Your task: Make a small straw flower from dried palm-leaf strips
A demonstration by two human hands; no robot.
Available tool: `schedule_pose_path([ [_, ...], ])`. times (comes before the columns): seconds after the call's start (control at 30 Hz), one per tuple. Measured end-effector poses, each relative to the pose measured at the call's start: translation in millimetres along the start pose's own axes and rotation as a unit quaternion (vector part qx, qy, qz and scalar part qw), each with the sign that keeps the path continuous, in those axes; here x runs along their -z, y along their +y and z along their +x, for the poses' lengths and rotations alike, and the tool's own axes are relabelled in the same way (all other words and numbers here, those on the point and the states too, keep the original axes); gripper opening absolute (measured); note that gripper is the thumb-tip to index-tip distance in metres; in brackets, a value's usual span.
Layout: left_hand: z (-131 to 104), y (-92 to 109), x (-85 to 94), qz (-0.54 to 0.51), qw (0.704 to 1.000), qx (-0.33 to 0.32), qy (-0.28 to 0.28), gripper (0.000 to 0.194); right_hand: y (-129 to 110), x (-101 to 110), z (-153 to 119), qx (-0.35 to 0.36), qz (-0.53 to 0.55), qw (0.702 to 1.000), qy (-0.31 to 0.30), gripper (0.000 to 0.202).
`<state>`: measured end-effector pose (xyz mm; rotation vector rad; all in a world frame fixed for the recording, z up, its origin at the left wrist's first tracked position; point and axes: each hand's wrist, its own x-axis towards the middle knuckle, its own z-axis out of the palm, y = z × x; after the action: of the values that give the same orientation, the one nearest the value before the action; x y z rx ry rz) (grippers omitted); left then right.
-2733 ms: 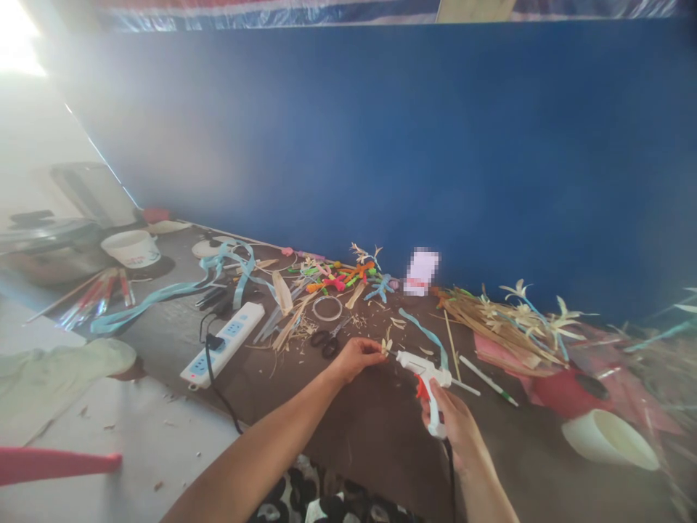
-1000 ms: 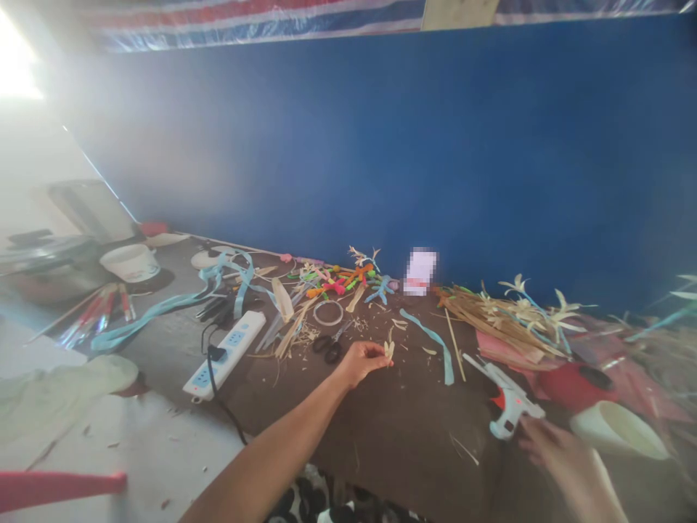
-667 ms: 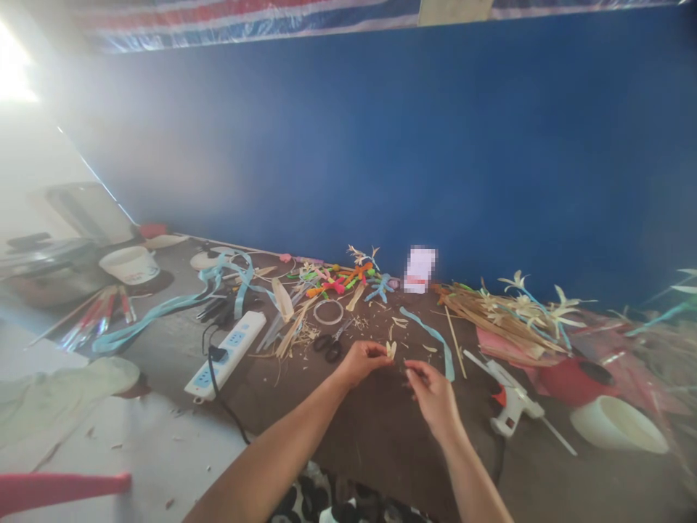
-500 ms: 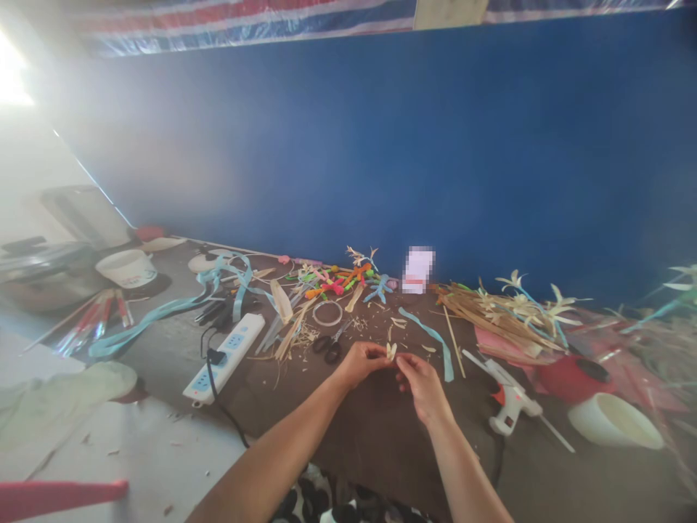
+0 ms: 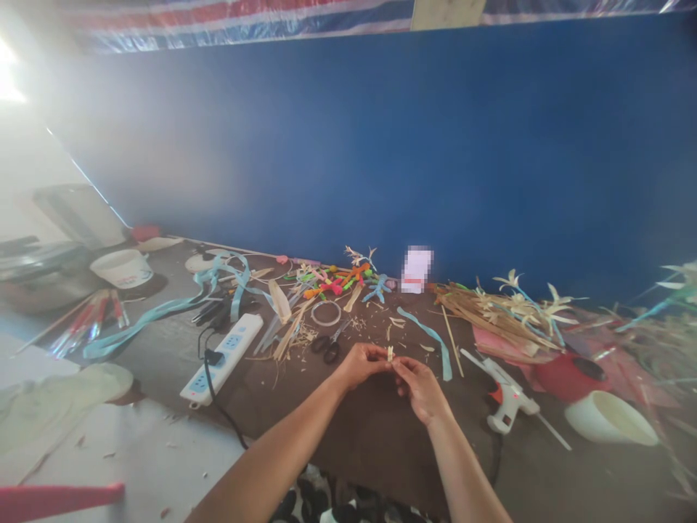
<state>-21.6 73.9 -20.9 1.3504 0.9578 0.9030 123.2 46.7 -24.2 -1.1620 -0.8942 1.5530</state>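
Above the dark table, my left hand [image 5: 364,365] and my right hand [image 5: 417,381] meet at the fingertips. Between them is a small cream-coloured piece [image 5: 390,353], pale and petal-like, pinched by both hands; its lower end is hidden by the fingers. Just left of my left hand lie black-handled scissors [image 5: 330,347], partly spread. Beyond the hands, pale dry scraps [image 5: 397,322] are scattered. A light blue ribbon strip [image 5: 433,335] lies past my right hand.
On the right are a white glue gun [image 5: 509,399], a white cup [image 5: 610,418] on its side, and dried husk strips with pale flowers [image 5: 462,305]. To the left sit a power strip [image 5: 223,363] and its black cable. Colourful pipe-cleaner pieces [image 5: 332,283] lie behind.
The pale piece has turned slightly and looks narrower between the fingertips. My hands have drawn a little closer together. The whole view has shifted slightly.
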Motion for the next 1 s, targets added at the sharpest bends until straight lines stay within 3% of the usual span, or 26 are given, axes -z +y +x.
schedule_pose_path([
  [0.57, -7, 13, -1.1, 0.105, 0.993, -0.053, -0.021, 0.032, 4, 2, -1, 0.024, -0.003, 1.0, 0.001, 0.026],
  [0.87, -9, 10, -1.2, 0.133, 0.987, -0.096, -0.001, 0.026, 1, 2, -3, 0.03, -0.016, 0.999, -0.031, 0.029],
  [1.0, -8, 7, -1.3, 0.139, 0.982, -0.124, 0.008, 0.025, 1, 2, -4, 0.065, -0.041, 0.997, -0.017, 0.027],
])
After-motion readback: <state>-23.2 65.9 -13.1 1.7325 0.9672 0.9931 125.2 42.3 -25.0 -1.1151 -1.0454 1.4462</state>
